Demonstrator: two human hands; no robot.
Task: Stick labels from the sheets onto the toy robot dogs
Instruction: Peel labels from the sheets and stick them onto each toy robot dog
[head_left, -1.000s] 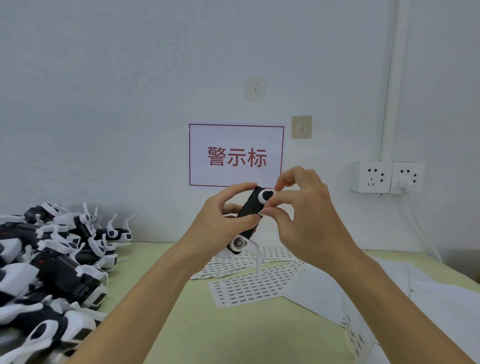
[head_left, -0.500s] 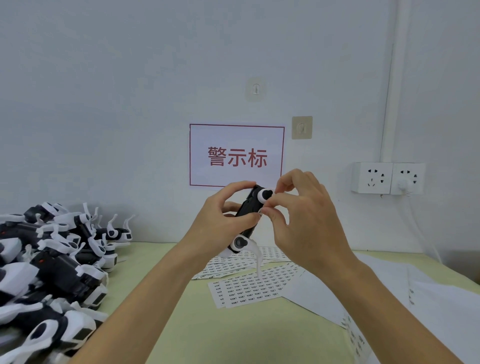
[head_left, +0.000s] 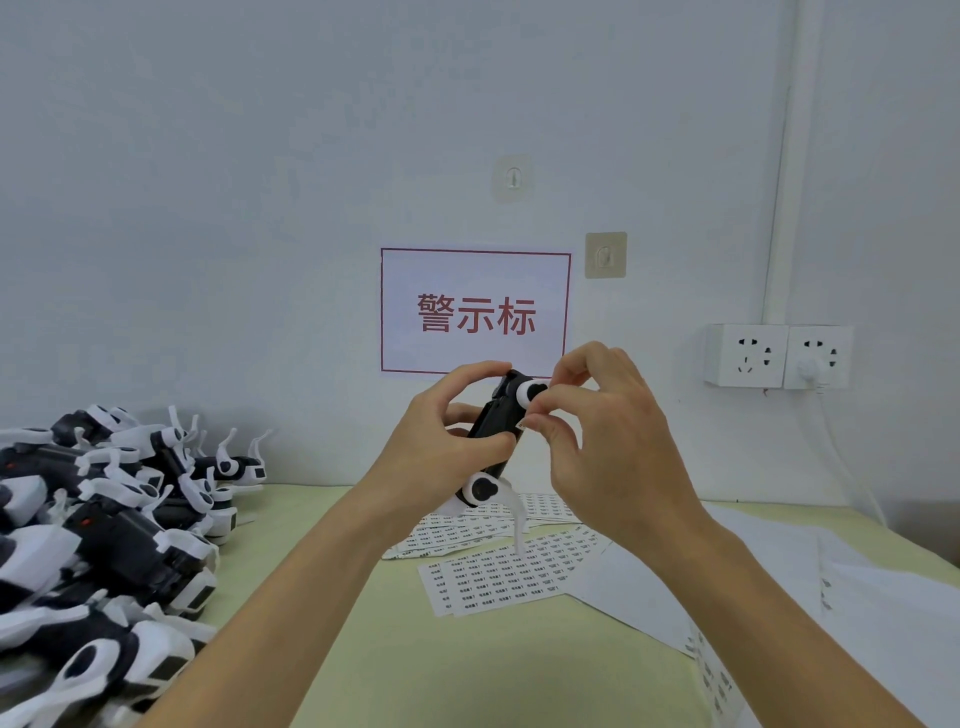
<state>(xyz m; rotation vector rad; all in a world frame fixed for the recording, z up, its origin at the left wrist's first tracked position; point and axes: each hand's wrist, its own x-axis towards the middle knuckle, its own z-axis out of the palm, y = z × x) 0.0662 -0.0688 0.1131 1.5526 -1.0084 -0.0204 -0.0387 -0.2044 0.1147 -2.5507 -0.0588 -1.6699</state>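
Observation:
My left hand grips a black-and-white toy robot dog and holds it up in front of the wall, above the table. My right hand pinches at the dog's right side with thumb and forefinger, where a small white label shows at the fingertips. Label sheets with rows of small printed labels lie on the green table below the hands.
A pile of several black-and-white toy robot dogs fills the table's left side. Blank white backing sheets cover the right side. A red-framed sign and wall sockets with a plugged cable are on the wall behind.
Both hands and the dog have stayed almost in place. My right thumb and forefinger have shifted slightly against the dog's side.

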